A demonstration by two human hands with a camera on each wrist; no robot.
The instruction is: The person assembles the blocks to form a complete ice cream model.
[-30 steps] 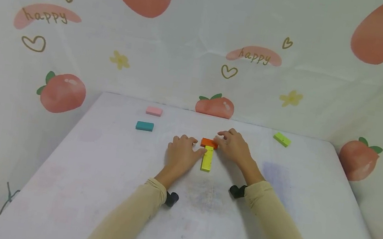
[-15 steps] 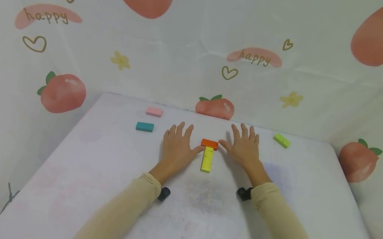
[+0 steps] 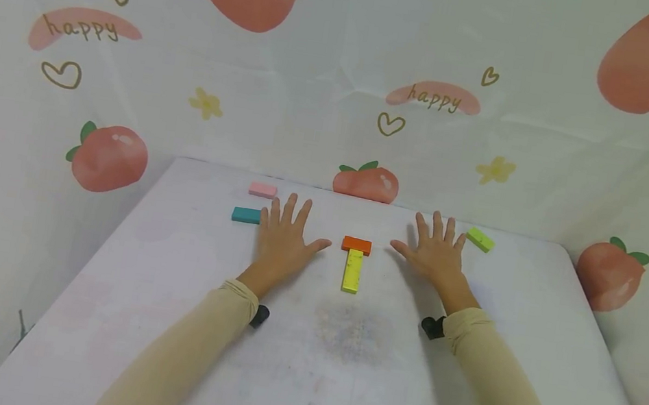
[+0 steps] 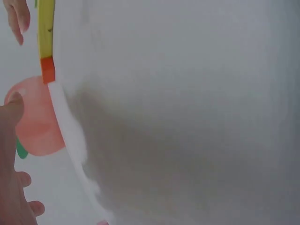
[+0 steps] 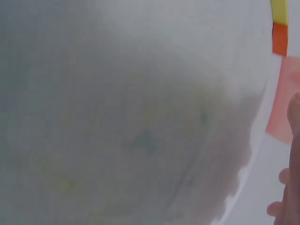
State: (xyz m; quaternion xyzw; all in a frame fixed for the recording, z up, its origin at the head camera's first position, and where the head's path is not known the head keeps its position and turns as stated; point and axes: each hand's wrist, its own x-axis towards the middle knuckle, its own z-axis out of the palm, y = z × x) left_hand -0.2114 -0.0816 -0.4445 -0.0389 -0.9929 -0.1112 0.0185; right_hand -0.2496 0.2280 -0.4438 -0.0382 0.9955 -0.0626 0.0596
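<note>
An orange block [image 3: 356, 245] lies crosswise at the far end of a yellow block [image 3: 352, 272], the two forming a T on the table. To their left my left hand [image 3: 283, 242] is spread with straight fingers, holding nothing; its fingertips overlap the right end of a teal block [image 3: 246, 215] in the head view. My right hand [image 3: 436, 253], on the other side, is spread as well and holds nothing. Its little finger is close to a lime green block [image 3: 480, 239]. In the left wrist view the yellow block [image 4: 46, 28] and the orange block [image 4: 48, 70] meet end to side.
A pink block [image 3: 262, 190] lies near the back edge, behind the teal one. The white table [image 3: 348, 386] ends at an upright cloth [image 3: 315, 90] printed with peaches. Black wrist cameras [image 3: 433, 327] sit under both sleeves.
Both hands have let go of the orange and yellow blocks, straightened their fingers and drawn apart, left hand leftward and right hand rightward. The blocks stay in their T.
</note>
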